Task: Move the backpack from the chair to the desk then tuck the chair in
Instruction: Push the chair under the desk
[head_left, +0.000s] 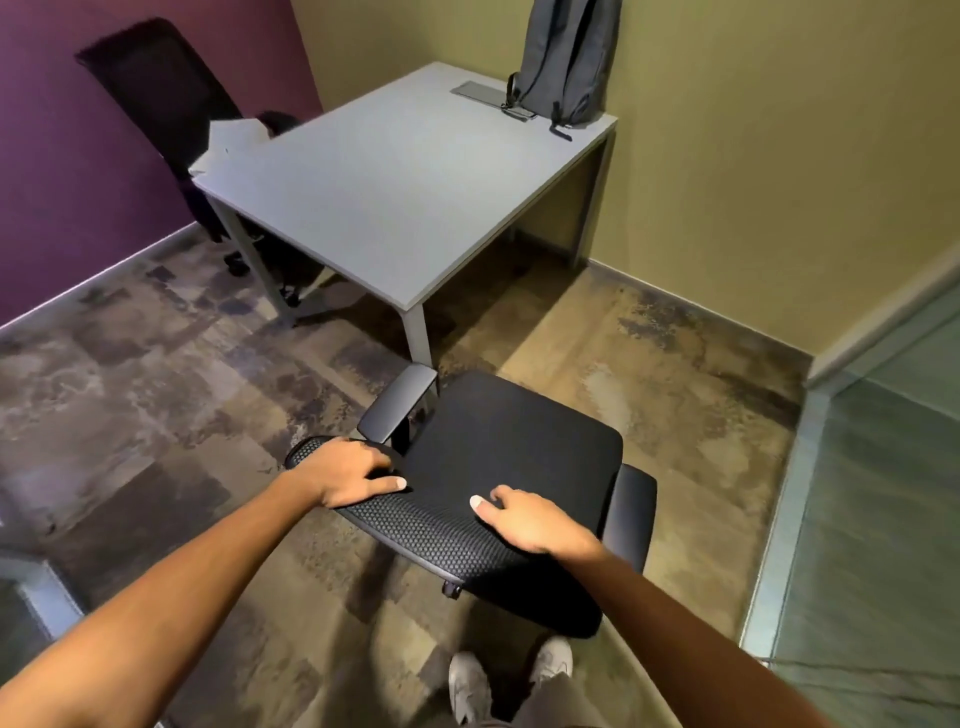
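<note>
Head view: backpack (563, 60) stands at the table's (395, 197) far right corner (first step done). Left hand (349, 470) and right hand (530, 519), fingers curled, grip the chair (511, 441) backrest; next, push it under the table's near edge.

Backpack (566, 62): grey with darker straps. Desk (395, 192): light grey top, grey legs. Chair (519, 457): black seat and armrests; backrest black with fine honeycomb mesh. Second chair (156, 104): black. Left wall (52, 156): purple. Right wall (753, 156): yellow-olive. Floor (156, 389): mottled brown-grey patches. Shoes (470, 686): off-white.
</note>
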